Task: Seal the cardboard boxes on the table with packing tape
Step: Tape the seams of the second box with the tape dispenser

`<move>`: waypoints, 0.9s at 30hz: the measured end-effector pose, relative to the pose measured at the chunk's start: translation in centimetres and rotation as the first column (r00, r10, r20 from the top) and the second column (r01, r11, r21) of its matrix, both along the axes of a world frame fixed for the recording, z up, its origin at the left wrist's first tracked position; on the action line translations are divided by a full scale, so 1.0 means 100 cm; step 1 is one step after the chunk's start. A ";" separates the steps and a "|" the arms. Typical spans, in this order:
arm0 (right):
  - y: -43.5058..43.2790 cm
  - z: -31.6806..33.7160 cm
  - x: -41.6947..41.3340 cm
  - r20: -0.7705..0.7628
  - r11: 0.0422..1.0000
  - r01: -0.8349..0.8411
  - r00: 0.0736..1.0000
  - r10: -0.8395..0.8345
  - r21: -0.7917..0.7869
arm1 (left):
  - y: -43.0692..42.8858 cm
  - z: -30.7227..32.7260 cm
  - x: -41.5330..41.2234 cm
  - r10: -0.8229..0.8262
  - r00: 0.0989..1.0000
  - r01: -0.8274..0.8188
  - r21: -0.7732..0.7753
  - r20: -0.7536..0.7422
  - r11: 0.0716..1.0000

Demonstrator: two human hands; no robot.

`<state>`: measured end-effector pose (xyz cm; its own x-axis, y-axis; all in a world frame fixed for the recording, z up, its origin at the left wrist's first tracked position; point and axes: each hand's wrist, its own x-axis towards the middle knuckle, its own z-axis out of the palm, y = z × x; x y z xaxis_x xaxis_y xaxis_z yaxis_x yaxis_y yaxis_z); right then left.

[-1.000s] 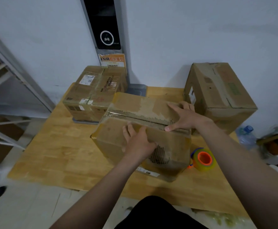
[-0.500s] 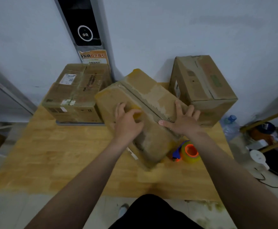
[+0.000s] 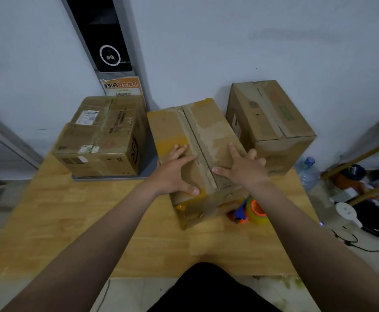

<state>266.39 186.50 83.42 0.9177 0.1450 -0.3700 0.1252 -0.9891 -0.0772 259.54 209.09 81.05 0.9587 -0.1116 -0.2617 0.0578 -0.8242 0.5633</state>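
Cardboard, 3 boxes on the wooden counter (image 3: 89,233). Middle box (image 3: 208,131) stands centre, between the left box (image 3: 103,140) and the right box (image 3: 271,118), top seam running near to far. My left hand (image 3: 175,174) presses flat on the left flap, fingers (image 3: 179,152) straight, gripping nothing. My right hand (image 3: 243,171) lies flat on the right flap, fingers splayed, holding nothing. Tape dispenser (image 3: 254,210) lies just right of the middle box's near corner.
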 end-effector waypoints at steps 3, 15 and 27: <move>0.007 0.001 -0.004 -0.003 1.000 0.006 1.000 -0.006 0.026 | 0.019 0.005 0.003 -0.001 1.000 0.002 -0.049 0.021 0.999; 0.008 -0.009 -0.018 -0.119 0.920 0.109 0.990 -0.069 0.377 | 0.019 0.004 -0.013 0.031 0.999 -0.033 0.191 0.015 0.981; -0.042 -0.030 -0.006 0.005 0.773 0.090 0.993 -0.120 0.627 | -0.028 0.025 0.018 0.029 0.999 -0.021 0.171 -0.046 0.985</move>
